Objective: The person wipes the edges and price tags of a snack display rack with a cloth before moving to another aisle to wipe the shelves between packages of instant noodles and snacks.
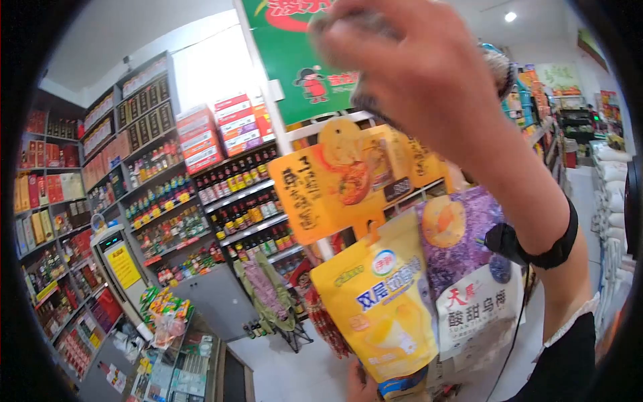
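Observation:
My right hand (415,67) is raised high in front of the green sign (281,63), smeared by motion. Its fingers are closed round a dark grey, cloth-like thing (365,23), too blurred to name surely. A black band (556,244) circles my right forearm. Low in the view, a small part of my left hand (362,385) shows beside the bottom of a yellow snack bag (375,301); its fingers are mostly hidden. To the right hangs a purple and white bag of dried plums (475,288). An orange card (321,194) with a food picture is above the bags.
Shelves of sauce bottles (244,181) stand behind, with red and white cartons (234,124) on top. At left are a glass counter (191,368), snack packets (164,311) and a folding chair (271,301). White sacks (611,194) line the right side.

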The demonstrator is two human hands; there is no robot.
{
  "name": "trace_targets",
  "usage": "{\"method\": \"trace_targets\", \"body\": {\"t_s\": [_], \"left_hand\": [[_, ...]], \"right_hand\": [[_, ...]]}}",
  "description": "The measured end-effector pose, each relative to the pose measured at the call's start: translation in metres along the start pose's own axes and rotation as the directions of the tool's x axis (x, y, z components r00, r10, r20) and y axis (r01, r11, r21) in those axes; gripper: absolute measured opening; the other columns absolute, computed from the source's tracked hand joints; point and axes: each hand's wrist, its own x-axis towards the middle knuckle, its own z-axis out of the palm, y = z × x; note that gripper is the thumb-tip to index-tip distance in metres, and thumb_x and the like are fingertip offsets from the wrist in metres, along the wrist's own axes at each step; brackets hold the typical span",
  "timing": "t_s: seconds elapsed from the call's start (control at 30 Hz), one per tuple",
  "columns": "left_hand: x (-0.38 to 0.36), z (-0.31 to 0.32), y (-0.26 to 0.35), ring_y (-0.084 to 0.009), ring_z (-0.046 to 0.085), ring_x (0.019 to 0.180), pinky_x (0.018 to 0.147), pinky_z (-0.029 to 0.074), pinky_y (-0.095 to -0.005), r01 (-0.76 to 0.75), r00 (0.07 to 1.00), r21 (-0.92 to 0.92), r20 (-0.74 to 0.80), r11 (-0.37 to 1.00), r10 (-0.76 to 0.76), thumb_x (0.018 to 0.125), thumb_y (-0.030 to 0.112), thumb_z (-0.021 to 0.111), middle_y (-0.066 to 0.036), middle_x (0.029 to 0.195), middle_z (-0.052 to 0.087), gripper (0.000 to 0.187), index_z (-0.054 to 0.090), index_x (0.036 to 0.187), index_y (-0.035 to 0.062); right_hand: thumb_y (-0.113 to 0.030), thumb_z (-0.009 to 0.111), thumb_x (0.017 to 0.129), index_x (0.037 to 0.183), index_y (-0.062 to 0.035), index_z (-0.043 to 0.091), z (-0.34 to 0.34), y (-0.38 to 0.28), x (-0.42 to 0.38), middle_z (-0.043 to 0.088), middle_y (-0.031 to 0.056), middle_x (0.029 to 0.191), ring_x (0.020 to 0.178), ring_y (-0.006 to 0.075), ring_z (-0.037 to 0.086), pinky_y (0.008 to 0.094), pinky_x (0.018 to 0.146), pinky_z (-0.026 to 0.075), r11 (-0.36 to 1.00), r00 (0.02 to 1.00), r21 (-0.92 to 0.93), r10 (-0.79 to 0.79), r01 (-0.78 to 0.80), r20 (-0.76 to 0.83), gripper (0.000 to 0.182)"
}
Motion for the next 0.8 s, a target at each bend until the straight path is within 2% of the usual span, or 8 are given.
{"method": "trace_targets", "body": {"t_s": [0.07, 0.13, 0.27, 0.33, 0.4, 0.47, 0.73, 0.8], "left_hand": [[-0.002, 0.0, 0.005, -0.0176, 0.05, 0.099, 0.088, 0.04, -0.0319, -0.004, 1.0, 0.023, -0.021, 1.0, 0.005, 0.086, 0.02, 0.059, -0.009, 0.111, 0.051, 0.044, 0.039, 0.121, 0.0017], [-0.001, -0.005, 0.0, -0.0181, 0.05, 0.099, 0.088, 0.041, -0.0322, -0.045, 0.999, 0.076, -0.006, 0.996, 0.046, 0.086, 0.021, 0.06, -0.01, 0.111, 0.05, 0.046, 0.038, 0.121, 0.0009], [-0.004, -0.011, -0.012, -0.0188, 0.05, 0.099, 0.087, 0.041, -0.0324, -0.03, 0.998, 0.097, -0.058, 0.995, 0.036, 0.085, 0.021, 0.061, -0.012, 0.112, 0.049, 0.046, 0.038, 0.118, -0.0011], [-0.003, -0.012, -0.014, -0.0184, 0.05, 0.098, 0.086, 0.042, -0.0315, -0.026, 0.998, 0.094, -0.052, 0.995, 0.031, 0.085, 0.021, 0.06, -0.013, 0.11, 0.05, 0.044, 0.038, 0.116, -0.001], [0.001, -0.01, -0.008, -0.0183, 0.05, 0.097, 0.085, 0.042, -0.0313, -0.019, 0.999, 0.139, -0.048, 0.99, 0.026, 0.086, 0.02, 0.06, -0.012, 0.109, 0.051, 0.042, 0.038, 0.115, -0.0009], [0.001, 0.003, 0.014, -0.0181, 0.05, 0.096, 0.084, 0.042, -0.031, -0.006, 0.998, 0.132, -0.054, 0.991, 0.013, 0.086, 0.019, 0.059, -0.012, 0.108, 0.051, 0.042, 0.038, 0.115, -0.0009], [0.001, 0.0, 0.004, -0.0171, 0.05, 0.095, 0.083, 0.042, -0.0298, -0.049, 0.995, 0.188, -0.072, 0.981, 0.063, 0.086, 0.016, 0.058, -0.011, 0.108, 0.05, 0.04, 0.037, 0.116, -0.0004], [-0.001, -0.001, 0.006, -0.0166, 0.049, 0.095, 0.082, 0.042, -0.0293, 0.023, 0.998, 0.13, -0.068, 0.991, -0.014, 0.086, 0.017, 0.058, -0.01, 0.108, 0.049, 0.041, 0.037, 0.117, 0.0002]], "right_hand": [[-0.001, 0.059, 0.069, 0.08, -0.0024, 0.059, -0.002, 0.037, -0.002, 0.058, 0.0195, 0.09, 0.08, 0.0282, 0.061, 0.036, 0.067, 0.054, 0.983, 0.937, 0.124, -0.085, 0.134, -0.338, 0.011], [0.002, 0.058, 0.07, 0.098, 0.0009, 0.061, -0.019, 0.061, -0.022, 0.055, 0.0168, 0.104, 0.086, 0.0307, 0.061, 0.0348, 0.074, 0.051, 0.987, 0.981, 0.061, 0.156, -0.15, -0.113, 0.028], [-0.005, 0.06, 0.07, 0.1, -0.0105, 0.063, -0.011, 0.123, -0.072, 0.056, 0.0074, 0.108, 0.094, 0.0274, 0.056, 0.0354, 0.077, 0.045, 0.959, 0.96, -0.058, 0.279, -0.277, 0.029, 0.03], [-0.006, 0.056, 0.069, 0.088, -0.0113, 0.064, -0.004, 0.133, -0.092, 0.059, 0.0058, 0.092, 0.082, 0.024, 0.059, 0.0363, 0.07, 0.048, 0.982, 0.993, -0.155, 0.112, -0.104, 0.041, 0.021], [-0.004, 0.055, 0.071, 0.092, -0.0133, 0.064, -0.005, 0.128, -0.105, 0.059, 0.0047, 0.097, 0.084, 0.0245, 0.059, 0.0364, 0.072, 0.048, 0.969, 0.993, -0.243, 0.067, -0.041, 0.101, 0.025], [-0.007, 0.055, 0.074, 0.095, -0.0138, 0.063, 0.001, 0.127, -0.118, 0.058, 0.0043, 0.098, 0.085, 0.0244, 0.059, 0.0375, 0.073, 0.047, 0.987, 0.963, -0.158, 0.009, 0.035, 0.269, 0.024], [-0.015, 0.056, 0.073, 0.094, -0.0167, 0.063, 0.032, 0.12, -0.136, 0.055, 0.0009, 0.106, 0.097, 0.018, 0.052, 0.0324, 0.08, 0.042, 0.964, 0.921, -0.134, -0.171, 0.23, 0.351, 0.022], [-0.017, 0.056, 0.074, 0.094, -0.0152, 0.063, 0.036, 0.117, -0.137, 0.054, 0.0004, 0.106, 0.095, 0.0176, 0.052, 0.0314, 0.08, 0.042, 0.944, 0.914, -0.184, -0.194, 0.272, 0.356, 0.021]]}}
